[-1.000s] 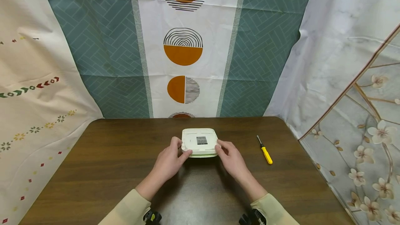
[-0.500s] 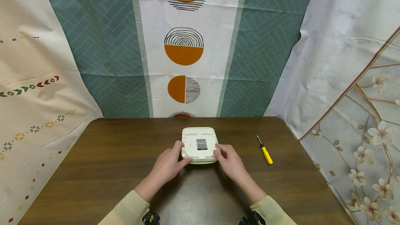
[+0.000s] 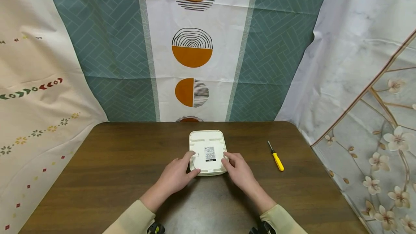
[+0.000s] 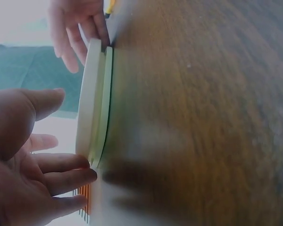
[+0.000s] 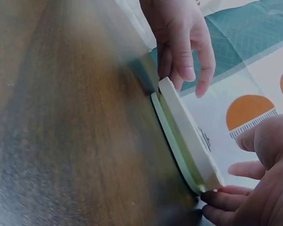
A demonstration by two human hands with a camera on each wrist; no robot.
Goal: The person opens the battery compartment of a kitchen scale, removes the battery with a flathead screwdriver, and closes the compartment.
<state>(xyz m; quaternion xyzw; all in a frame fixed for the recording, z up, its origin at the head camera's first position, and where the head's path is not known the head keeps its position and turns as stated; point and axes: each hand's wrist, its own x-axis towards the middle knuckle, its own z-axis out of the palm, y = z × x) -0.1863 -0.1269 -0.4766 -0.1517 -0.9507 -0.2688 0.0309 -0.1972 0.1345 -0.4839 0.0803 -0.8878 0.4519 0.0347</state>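
Note:
A white rounded-square case [image 3: 208, 142] lies on the table, a grey printed label on its upper face. Seen from the side in the left wrist view, the case [image 4: 87, 94] has a white upper part over a pale green lower part. My left hand [image 3: 175, 174] is at its left side, middle fingers straight and touching the near corner; the thumb stands off the case in the left wrist view. At the right side, my right hand [image 3: 239, 170] touches the edge with extended fingertips [image 5: 221, 200], its thumb also apart from the case.
A screwdriver [image 3: 276, 159] with a yellow handle lies on the brown wooden table [image 3: 130, 161], right of the hands. Patterned cloths [image 3: 195, 17] hang behind and on both sides of the table.
The case has tipped from a slant to lying flat, its near edge lower and its label showing more fully. Both hands have followed it slightly, with their fingers loosening.

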